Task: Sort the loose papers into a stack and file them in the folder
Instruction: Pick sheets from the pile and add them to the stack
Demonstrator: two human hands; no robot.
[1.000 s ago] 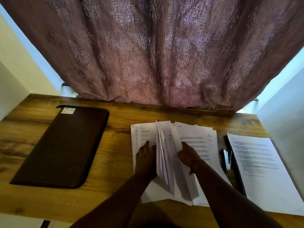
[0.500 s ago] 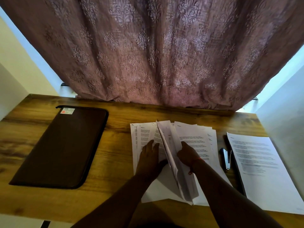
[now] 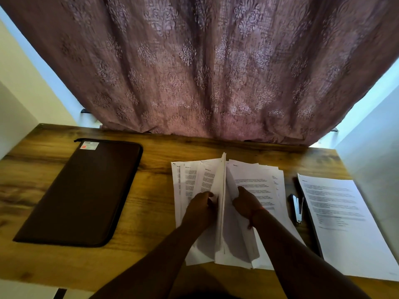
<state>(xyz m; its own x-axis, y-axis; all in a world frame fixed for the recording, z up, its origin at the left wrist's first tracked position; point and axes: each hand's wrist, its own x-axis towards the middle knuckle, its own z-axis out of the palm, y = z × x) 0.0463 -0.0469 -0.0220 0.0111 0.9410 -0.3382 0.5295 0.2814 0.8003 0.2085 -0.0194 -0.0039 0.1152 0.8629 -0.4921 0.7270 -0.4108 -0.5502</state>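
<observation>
Head view: two hands are working through loose papers on the bench.
Left hand and right hand are each pinching upright sheets mid-pile; the closed dark folder is lying well apart, left.

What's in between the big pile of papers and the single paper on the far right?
In the head view, a small stapler lies on the wooden table between the fanned pile of papers and the separate sheet, beside a dark edge under that sheet.
</observation>
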